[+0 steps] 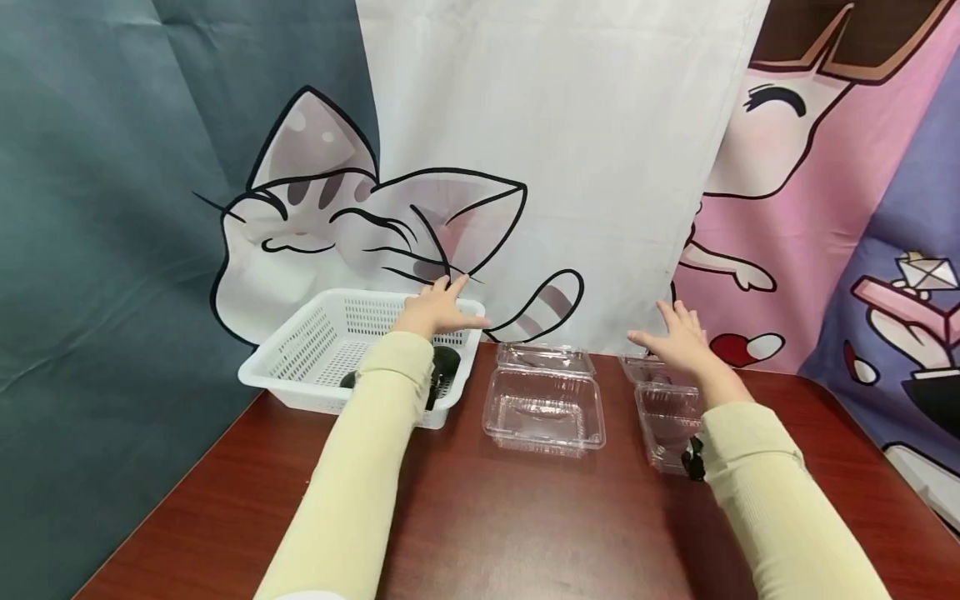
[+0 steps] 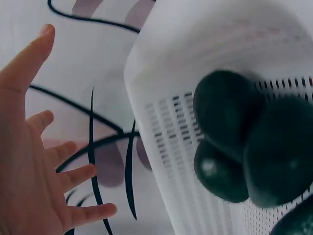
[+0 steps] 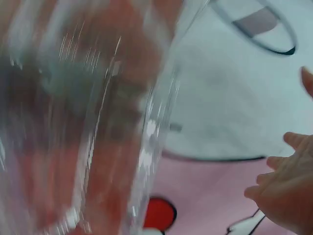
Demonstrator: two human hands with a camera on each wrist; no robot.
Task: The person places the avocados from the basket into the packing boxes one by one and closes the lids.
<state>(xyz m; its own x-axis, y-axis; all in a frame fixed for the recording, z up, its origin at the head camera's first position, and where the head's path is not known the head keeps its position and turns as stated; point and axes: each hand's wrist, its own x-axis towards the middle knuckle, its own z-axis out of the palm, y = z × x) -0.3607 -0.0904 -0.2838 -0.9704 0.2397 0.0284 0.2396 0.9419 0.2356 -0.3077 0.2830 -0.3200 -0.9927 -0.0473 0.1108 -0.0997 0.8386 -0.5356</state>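
My left hand (image 1: 438, 310) hovers with fingers spread over the back right corner of a white slotted basket (image 1: 296, 342), holding nothing. Several dark green, smooth oval fruits that look like avocados (image 2: 281, 152) lie in the basket; in the head view my sleeve partly hides them. On the right, my other hand (image 1: 678, 337) is held up with its fingers apart and nothing in them. Below it stands a clear plastic clamshell box (image 1: 663, 421), partly covered by my forearm. Its see-through wall (image 3: 93, 127) fills the left of the right wrist view, blurred.
Between my arms a second clear clamshell box (image 1: 543, 408) stands on the reddish-brown table (image 1: 525, 525), its lid (image 1: 546, 360) folded back. Directly behind the table hangs a cloth backdrop (image 1: 570, 167) with cartoon figures. The basket stands near the table's left edge.
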